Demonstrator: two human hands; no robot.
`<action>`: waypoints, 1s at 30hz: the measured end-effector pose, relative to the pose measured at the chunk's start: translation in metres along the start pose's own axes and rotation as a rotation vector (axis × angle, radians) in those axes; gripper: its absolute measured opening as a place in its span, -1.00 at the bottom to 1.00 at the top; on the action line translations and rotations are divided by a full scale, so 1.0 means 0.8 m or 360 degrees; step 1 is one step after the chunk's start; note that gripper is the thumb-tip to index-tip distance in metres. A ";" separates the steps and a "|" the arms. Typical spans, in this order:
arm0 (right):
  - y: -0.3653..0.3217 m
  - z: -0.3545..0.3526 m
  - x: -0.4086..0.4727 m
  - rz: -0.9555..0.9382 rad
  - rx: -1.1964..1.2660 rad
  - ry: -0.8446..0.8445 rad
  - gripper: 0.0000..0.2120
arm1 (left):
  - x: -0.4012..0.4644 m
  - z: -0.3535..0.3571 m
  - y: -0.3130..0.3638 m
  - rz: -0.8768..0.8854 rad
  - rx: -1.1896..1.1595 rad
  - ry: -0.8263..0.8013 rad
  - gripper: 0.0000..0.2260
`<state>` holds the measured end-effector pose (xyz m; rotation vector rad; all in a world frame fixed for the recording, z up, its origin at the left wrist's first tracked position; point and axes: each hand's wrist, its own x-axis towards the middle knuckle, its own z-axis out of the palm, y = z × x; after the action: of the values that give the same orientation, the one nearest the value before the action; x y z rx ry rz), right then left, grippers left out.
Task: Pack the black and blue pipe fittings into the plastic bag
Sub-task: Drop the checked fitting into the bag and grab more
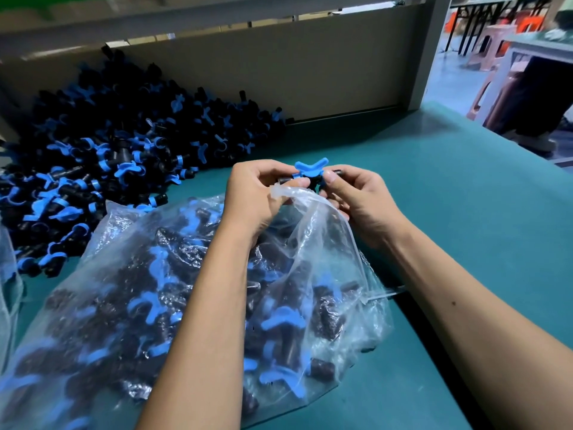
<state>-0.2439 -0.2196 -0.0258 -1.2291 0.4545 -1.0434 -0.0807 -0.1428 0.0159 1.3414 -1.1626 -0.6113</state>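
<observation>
We are well into the packing, with much left.
Our left hand (257,190) and right hand (356,197) grip one fitting (310,172) over the bag's (325,243) mouth; the bag looks well filled, but a big pile (124,141) waits far left on the surface (449,197).

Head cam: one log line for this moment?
left hand: grips bag mouth, fitting | right hand: fitting | plastic bag: part-filled | loose pile: remains

One head camera looks forward and down, close over the green bench (449,212); its wide angle also takes the grey back panel (310,72).
</observation>
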 end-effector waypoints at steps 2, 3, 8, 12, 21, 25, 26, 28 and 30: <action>-0.005 -0.004 0.002 -0.0005 0.0011 0.0039 -0.84 | 0.000 -0.002 0.001 -0.0010 -0.0013 0.0019 -0.83; -0.008 -0.008 0.004 -0.0013 0.0027 0.0099 -0.88 | 0.001 -0.003 0.001 -0.0031 -0.0038 0.0050 -0.84; -0.012 -0.017 0.008 -0.0058 0.0170 0.0341 -0.91 | 0.000 0.001 0.008 -0.0146 -0.0152 0.0151 -0.87; -0.006 -0.006 0.005 -0.0131 -0.0084 0.0334 -0.76 | -0.002 0.022 0.017 -0.0150 -0.0290 0.0464 -0.84; -0.018 0.009 -0.004 -0.0126 -0.0203 0.0391 -0.92 | -0.010 0.048 0.033 -0.0167 0.0049 0.0385 -0.62; -0.018 -0.008 0.004 0.0413 0.0674 0.0489 -0.79 | -0.012 0.043 0.049 -0.0391 0.0521 -0.0012 -0.52; -0.020 -0.015 0.005 0.0529 0.0843 0.0467 -0.79 | -0.012 0.041 0.051 -0.0435 0.0742 -0.0166 -0.55; -0.023 -0.025 0.004 0.0686 0.0960 0.0333 -0.75 | -0.014 0.038 0.053 -0.0454 0.1118 -0.0522 -0.74; -0.026 -0.030 0.000 0.0753 0.0943 0.0189 -0.69 | -0.017 0.037 0.053 -0.0419 0.1319 -0.0740 -0.88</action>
<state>-0.2711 -0.2325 -0.0145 -0.4986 0.4549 -0.7618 -0.1230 -0.1346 0.0468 2.1511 -1.7377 -0.6790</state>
